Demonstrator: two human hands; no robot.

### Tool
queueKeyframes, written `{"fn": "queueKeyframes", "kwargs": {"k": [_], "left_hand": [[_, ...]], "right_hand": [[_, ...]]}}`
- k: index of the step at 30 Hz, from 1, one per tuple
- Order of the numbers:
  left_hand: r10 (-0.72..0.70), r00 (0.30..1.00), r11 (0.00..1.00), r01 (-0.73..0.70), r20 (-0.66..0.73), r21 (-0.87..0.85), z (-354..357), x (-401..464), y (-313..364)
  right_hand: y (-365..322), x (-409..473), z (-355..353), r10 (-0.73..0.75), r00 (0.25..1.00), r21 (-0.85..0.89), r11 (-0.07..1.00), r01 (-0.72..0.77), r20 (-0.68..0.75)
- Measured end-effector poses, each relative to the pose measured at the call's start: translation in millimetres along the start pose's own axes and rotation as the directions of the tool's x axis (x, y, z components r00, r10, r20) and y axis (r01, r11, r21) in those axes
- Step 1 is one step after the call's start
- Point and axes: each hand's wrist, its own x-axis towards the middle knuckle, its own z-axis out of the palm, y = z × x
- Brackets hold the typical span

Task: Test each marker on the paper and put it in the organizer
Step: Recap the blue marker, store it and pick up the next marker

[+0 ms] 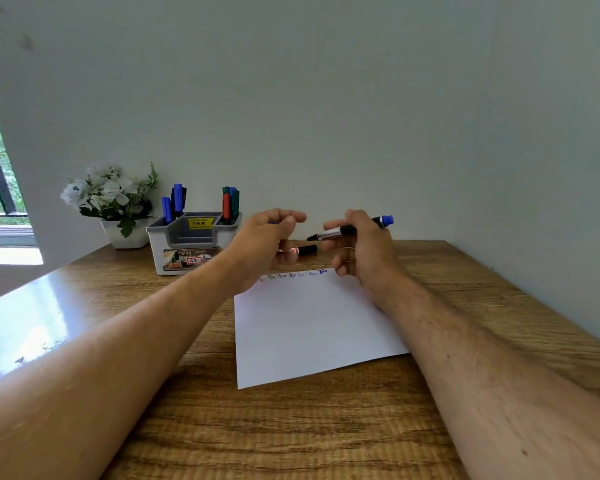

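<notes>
The left hand [269,242] covers one end of the red-banded black marker [300,250] lying on the wooden surface [291,427] — only its far end shows. A blue speck sits among the left hand's curled fingers [286,220], too small to identify. The right hand [362,244] hides the middle of the silver-and-black marker with a blue end [350,230]. The scribbles along the white paper sheet's [312,327] far edge are too small to read — so is the white and grey plastic organizer's [191,242] yellow label. The bottom edge cuts off both forearms.

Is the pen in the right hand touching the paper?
Apart. In the head view the marker in the right hand is raised above the paper.
</notes>
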Motion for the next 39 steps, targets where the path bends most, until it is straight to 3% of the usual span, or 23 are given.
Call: {"fn": "queueKeyframes", "kwargs": {"k": [6, 10, 16, 24, 39], "left_hand": [[0.026, 0.996, 0.991, -0.038, -0.088, -0.131, -2.5, -1.2, 8.2], [-0.031, 0.992, 0.978, 0.005, -0.122, -0.208, -5.3, -2.4, 13.0], [-0.122, 0.983, 0.927, 0.063, -0.138, -0.370, -6.2, 1.8, 9.4], [-0.119, 0.976, 0.793, -0.019, -0.185, -0.609, -10.2, 8.1, 2.9], [-0.140, 0.978, 0.788, 0.017, -0.153, -0.616, -9.4, 8.0, 2.0]], "right_hand": [[-2.4, -1.7, 1.2, 0.061, 0.998, 0.175, 0.983, -0.057, -0.019], [-4.0, -1.8, 0.5, 0.079, 0.997, 0.252, 0.965, -0.075, -0.005], [-4.9, -1.4, -3.0, 0.051, 0.997, 0.255, 0.965, -0.066, 0.065], [-4.4, -3.6, 0.7, 0.032, 0.994, 0.260, 0.964, -0.058, 0.102], [-2.0, -3.3, 2.0, 0.015, 0.993, 0.214, 0.976, -0.040, 0.118]]}}
